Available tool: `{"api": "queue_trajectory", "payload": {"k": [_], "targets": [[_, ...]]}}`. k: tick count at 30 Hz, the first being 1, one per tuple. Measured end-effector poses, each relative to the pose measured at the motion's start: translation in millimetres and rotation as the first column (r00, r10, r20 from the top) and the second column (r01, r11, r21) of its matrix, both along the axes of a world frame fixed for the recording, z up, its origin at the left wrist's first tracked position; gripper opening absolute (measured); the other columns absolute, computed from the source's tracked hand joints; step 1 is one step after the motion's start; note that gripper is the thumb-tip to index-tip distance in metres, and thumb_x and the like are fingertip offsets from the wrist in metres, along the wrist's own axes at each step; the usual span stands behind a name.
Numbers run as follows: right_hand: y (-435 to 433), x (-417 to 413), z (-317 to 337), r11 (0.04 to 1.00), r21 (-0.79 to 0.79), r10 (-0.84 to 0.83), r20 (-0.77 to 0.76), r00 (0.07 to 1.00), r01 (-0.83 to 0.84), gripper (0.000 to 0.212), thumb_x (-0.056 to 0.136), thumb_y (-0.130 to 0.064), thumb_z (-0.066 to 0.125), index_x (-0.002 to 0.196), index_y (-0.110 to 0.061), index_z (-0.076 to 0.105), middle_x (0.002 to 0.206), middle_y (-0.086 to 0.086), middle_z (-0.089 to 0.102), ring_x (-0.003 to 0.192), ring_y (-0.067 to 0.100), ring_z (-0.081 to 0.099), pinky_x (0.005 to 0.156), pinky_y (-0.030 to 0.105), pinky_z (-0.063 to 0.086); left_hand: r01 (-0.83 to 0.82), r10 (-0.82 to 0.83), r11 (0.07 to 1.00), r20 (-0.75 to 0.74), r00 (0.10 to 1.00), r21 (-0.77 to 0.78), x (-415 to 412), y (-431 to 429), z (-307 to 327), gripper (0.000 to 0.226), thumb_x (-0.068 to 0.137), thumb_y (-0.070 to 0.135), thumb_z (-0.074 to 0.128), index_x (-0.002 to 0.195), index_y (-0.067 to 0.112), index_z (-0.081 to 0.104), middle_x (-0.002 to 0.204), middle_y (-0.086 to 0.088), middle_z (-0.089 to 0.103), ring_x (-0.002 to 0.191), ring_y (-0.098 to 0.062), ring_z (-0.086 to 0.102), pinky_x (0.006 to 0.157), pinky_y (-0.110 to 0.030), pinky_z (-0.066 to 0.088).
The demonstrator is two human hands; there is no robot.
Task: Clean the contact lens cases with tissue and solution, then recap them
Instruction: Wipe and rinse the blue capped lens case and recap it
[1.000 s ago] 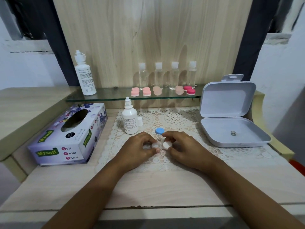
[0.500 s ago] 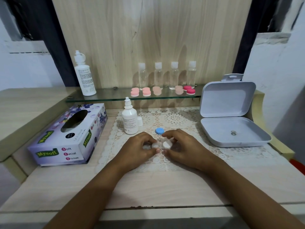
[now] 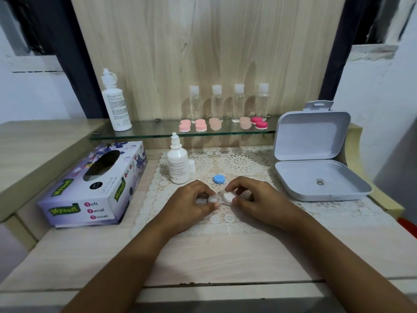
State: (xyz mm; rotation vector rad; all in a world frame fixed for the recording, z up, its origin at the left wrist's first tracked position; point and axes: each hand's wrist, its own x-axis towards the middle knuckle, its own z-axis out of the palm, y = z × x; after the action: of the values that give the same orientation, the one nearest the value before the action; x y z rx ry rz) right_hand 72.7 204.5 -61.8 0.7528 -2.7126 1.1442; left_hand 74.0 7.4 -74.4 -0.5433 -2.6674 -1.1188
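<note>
The clear lens case [image 3: 208, 199] is at the middle of the lace mat [image 3: 248, 163], pinched in the left hand [image 3: 189, 203]. The right hand [image 3: 257, 199] pinches a white cap [image 3: 228, 197] just beside it. A blue cap [image 3: 218, 179] lies on the mat behind them, the solution bottle [image 3: 178, 164] stands toward the mat's back-left, and the tissue box [image 3: 94, 188] sits off its left edge.

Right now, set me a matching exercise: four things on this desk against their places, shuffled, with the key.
Things:
1 tissue box
2 blue cap
3 tall white bottle
4 grey case

Places:
A on the glass shelf
B far right, lid open
C left of the lace mat
D on the lace mat

Pairs: 1-C, 2-D, 3-A, 4-B
</note>
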Motion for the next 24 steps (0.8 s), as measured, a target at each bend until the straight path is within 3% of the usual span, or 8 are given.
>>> {"api": "queue_trajectory", "payload": {"k": [3,8,12,19,24], "targets": [[0,-2,0,1.000,-0.009,-0.005,-0.011,1.000,0.005,0.017,0.087,-0.017,0.061,0.094,-0.032,0.058,0.089,-0.025,0.055,0.086,-0.013,0.052,0.069,0.002,0.037,0.000,0.000,1.000,-0.003,1.000,-0.006,0,0,0,0.019,0.077,0.027,0.074,0.093,0.018,0.069,0.094,0.012,0.062,0.089,0.002,0.056,0.080,-0.014,0.045],[-3,-10,-1,0.987,-0.025,-0.160,-0.080,0.984,0.158,0.012,0.088,-0.021,0.061,0.100,-0.020,0.061,0.092,-0.009,0.060,0.085,0.007,0.057,0.066,0.005,0.038,0.004,-0.004,1.000,-0.003,1.000,0.010,1,0,1,0.017,0.077,0.024,0.075,0.091,0.017,0.068,0.092,0.014,0.060,0.086,0.008,0.055,0.075,-0.004,0.040],[2,-23,-6,0.946,0.129,-0.264,-0.223,0.938,0.297,0.016,0.088,-0.027,0.060,0.100,-0.016,0.062,0.097,0.000,0.065,0.091,0.016,0.056,0.074,0.028,0.044,0.007,-0.007,1.000,0.001,1.000,0.020,1,1,1,0.017,0.078,0.023,0.074,0.091,0.015,0.069,0.092,0.013,0.061,0.087,0.007,0.056,0.075,-0.003,0.039],[5,-33,-14,0.926,0.211,-0.246,-0.293,0.924,0.313,0.017,0.091,-0.027,0.056,0.093,-0.016,0.068,0.093,0.002,0.069,0.088,0.026,0.057,0.078,0.036,0.047,-0.005,0.005,1.000,-0.003,1.000,0.011,1,1,0,0.016,0.078,0.024,0.074,0.091,0.015,0.068,0.091,0.014,0.061,0.086,0.009,0.055,0.074,-0.002,0.038],[5,-36,-17,0.919,0.267,-0.205,-0.305,0.930,0.290,0.028,0.090,-0.032,0.045,0.093,-0.016,0.068,0.091,0.002,0.068,0.085,0.030,0.058,0.077,0.042,0.047,-0.004,0.004,1.000,-0.004,1.000,0.007,1,1,0,0.017,0.078,0.023,0.074,0.091,0.014,0.068,0.092,0.013,0.061,0.087,0.009,0.055,0.074,-0.002,0.038]]}}
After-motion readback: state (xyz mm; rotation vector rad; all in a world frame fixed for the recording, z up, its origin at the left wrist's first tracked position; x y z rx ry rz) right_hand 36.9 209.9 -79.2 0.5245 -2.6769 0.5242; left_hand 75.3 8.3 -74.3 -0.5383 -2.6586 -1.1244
